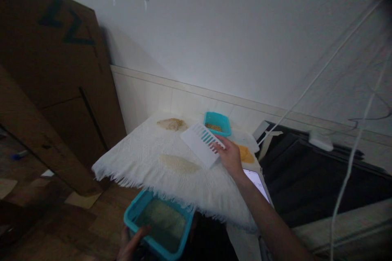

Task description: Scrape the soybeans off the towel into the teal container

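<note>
My left hand (134,241) grips the near left rim of a turquoise plastic basket (128,217), thumb over the edge. Pale grain, perhaps rice, lies inside it, below the table's fringed edge. Over the table, my right hand (228,153) is closed on a flat white card-like piece (199,147). Rows of short grey, teal and dark red bars run across it; whether they are slots or print I cannot tell. A pale grain pile (179,164) lies in front of the piece, and a brownish grain pile (172,124) farther back. Behind the piece stands a smaller turquoise basket (225,120) holding brownish grain.
A white fringed cloth (137,147) covers the table against the wall. A yellow cloth-like item (245,154) and a lit phone (256,183) lie at the right. White cables (324,67) hang there. A large cardboard box (61,61) stands at left.
</note>
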`<state>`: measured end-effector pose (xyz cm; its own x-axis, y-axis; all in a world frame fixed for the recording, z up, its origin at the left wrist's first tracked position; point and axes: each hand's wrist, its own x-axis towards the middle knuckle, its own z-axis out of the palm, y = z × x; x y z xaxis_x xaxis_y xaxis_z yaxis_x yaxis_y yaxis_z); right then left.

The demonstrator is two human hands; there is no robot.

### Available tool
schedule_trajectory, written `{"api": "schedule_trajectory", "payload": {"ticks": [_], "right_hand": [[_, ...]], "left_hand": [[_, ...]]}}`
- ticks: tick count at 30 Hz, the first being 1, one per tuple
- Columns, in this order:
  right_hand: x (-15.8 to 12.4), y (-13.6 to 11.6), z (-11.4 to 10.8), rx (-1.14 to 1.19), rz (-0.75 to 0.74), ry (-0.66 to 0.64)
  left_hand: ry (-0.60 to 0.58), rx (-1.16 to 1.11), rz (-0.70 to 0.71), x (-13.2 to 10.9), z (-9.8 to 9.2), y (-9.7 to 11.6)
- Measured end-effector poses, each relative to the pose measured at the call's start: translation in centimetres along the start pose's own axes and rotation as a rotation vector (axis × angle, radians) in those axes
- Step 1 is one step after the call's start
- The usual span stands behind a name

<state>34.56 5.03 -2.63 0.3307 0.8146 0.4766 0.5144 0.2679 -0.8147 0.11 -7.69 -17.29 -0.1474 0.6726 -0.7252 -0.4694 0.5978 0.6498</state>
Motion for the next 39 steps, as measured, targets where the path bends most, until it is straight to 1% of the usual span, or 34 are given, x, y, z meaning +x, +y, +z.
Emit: {"api": "schedule_trajectory", "payload": {"ticks": [2, 3, 5, 7, 10, 14, 19, 22, 24, 26, 28, 34, 36, 39], "right_hand": [[-0.3, 1.6, -2.3, 0.091, 0.193, 0.054], [-0.7, 2.4, -3.1, 0.127, 0.296, 0.076], [-2.0, 3.9, -4.0, 0.182, 0.445, 0.093], [-3.2, 4.8, -4.1, 0.208, 0.515, 0.109], [-4.6, 5.4, -3.6, 0.195, 0.54, 0.129], [-5.7, 5.2, -3.0, 0.173, 0.596, 0.116], [-6.4, 4.5, -2.9, 0.249, 0.656, 0.131], [-7.3, 4.0, -2.7, 0.305, 0.697, 0.11], [-7.9, 3.6, -2.4, 0.314, 0.687, 0.091], [-8.4, 3.0, -2.1, 0.294, 0.647, 0.072], [-8.8, 2.3, -1.9, 0.28, 0.628, 0.032], [-9.8, 0.7, -1.3, 0.338, 0.694, -0.101], [-10.6, 0.2, -0.9, 0.344, 0.673, -0.153], [-12.1, -0.6, 0.1, 0.304, 0.589, -0.255]], "left_hand": [[-0.008, 0.004, -0.008, 0.1, 0.1, 0.0], [-0.012, 0.007, -0.013, 0.1, 0.1, 0.0], [-0.003, 0.015, -0.019, 0.0, 0.4, 0.0], [0.018, 0.031, -0.022, -0.1, 0.6, 0.1], [0.041, 0.057, -0.023, -0.1, 0.9, 0.4], [0.035, 0.054, -0.034, -0.4, 1.0, 0.8], [0.004, 0.043, -0.027, -1.4, 1.2, 1.6], [0.004, 0.044, -0.019, -1.8, 1.3, 1.6], [0.01, 0.042, -0.015, -1.8, 1.3, 1.4], [0.009, 0.039, -0.014, -1.8, 1.4, 1.2], [0.005, 0.048, -0.016, -2.0, 1.5, 1.2], [-0.055, 0.023, -0.005, -3.7, 1.9, 2.0], [-0.074, 0.024, 0.009, -4.0, 1.9, 2.2], [-0.056, 0.04, 0.017, -3.7, 1.8, 2.1]]}}
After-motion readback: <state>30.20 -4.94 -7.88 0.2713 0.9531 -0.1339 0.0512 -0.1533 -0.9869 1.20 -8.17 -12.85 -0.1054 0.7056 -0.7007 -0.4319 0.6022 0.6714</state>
